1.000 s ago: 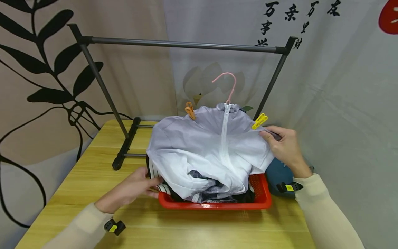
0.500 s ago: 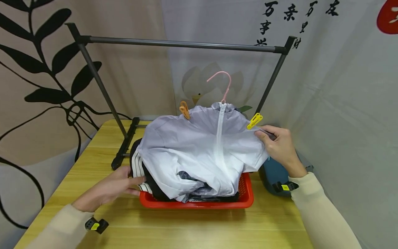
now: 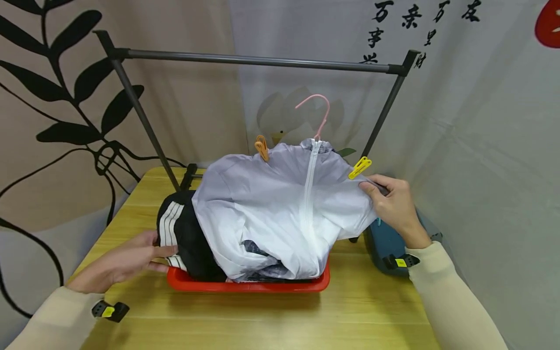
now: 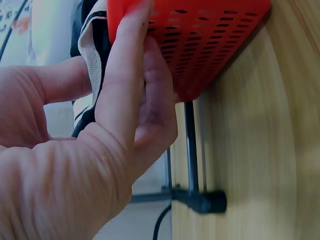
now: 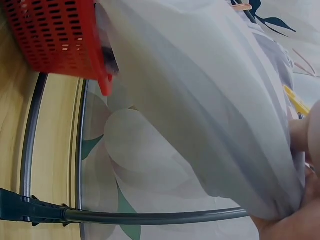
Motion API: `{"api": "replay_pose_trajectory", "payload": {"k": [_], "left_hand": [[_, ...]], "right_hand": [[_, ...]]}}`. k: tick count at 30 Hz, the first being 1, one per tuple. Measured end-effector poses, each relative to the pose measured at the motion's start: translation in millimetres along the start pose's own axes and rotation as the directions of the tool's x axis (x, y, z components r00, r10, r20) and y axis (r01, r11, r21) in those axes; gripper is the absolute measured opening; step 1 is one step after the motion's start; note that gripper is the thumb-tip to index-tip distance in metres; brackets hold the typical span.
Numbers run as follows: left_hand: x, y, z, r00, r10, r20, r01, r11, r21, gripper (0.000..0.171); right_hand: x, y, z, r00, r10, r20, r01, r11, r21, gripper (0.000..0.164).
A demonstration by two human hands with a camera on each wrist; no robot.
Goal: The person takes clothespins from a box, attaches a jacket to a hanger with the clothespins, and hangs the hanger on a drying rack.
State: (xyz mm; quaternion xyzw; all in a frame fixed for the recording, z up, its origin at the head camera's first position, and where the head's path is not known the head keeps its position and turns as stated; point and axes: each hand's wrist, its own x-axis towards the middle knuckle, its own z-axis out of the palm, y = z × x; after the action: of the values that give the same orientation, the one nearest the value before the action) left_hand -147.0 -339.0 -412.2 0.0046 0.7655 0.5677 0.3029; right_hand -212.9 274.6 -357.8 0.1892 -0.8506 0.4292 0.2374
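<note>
A lilac-to-white zip jacket (image 3: 262, 194) hangs on a hanger whose pink hook (image 3: 327, 112) rises above its collar. An orange clothespin (image 3: 261, 148) and a yellow clothespin (image 3: 360, 168) sit on its shoulders. My right hand (image 3: 395, 206) pinches the jacket by the shoulder beside the yellow pin. Below, the jacket's hem overlaps a red basket (image 3: 249, 287) with slotted walls. At the basket's left end my left hand (image 3: 127, 265) grips the rim, fingers along the outer wall and thumb over a black garment with white stripes (image 3: 192, 238).
A dark metal clothes rack (image 3: 258, 59) stands behind the basket on the wooden table (image 3: 376, 311), its bar above the hanger hook. Next to the right forearm sits a blue object (image 3: 387, 245), partly hidden. A printed curtain (image 3: 481, 121) hangs behind.
The left hand has slid the red basket leftward, uncovering more of the black striped garment. The jacket stays in the right hand, only slightly shifted left.
</note>
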Motion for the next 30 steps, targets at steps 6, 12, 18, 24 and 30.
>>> {"api": "replay_pose_trajectory", "payload": {"k": [6,12,18,24,30], "left_hand": [[-7.3,-5.7,-20.6,1.0,-0.017,0.016,0.017,1.0,0.016,0.051],[-14.2,-12.2,-40.1,0.999,-0.049,0.015,0.049,0.999,0.02,0.046],[-19.0,-13.8,-49.8,0.998,-0.057,0.033,0.056,0.998,0.032,0.046],[-21.2,-3.5,-46.0,0.997,-0.07,-0.038,0.073,0.99,0.117,0.063],[-30.4,22.7,-30.2,0.967,0.021,-0.255,0.105,0.876,0.47,0.083]], "right_hand": [[-1,0,0,1.0,0.01,-0.021,-0.01,1.0,-0.007,0.01],[0,0,0,0.999,0.014,-0.036,-0.014,1.0,0.013,0.009],[-2,2,-1,0.999,0.012,-0.049,-0.011,1.0,0.014,0.008],[-3,3,-1,0.999,0.02,-0.044,-0.019,1.0,0.015,0.009],[-3,3,-1,0.999,0.022,-0.047,-0.021,1.0,0.013,0.009]]}}
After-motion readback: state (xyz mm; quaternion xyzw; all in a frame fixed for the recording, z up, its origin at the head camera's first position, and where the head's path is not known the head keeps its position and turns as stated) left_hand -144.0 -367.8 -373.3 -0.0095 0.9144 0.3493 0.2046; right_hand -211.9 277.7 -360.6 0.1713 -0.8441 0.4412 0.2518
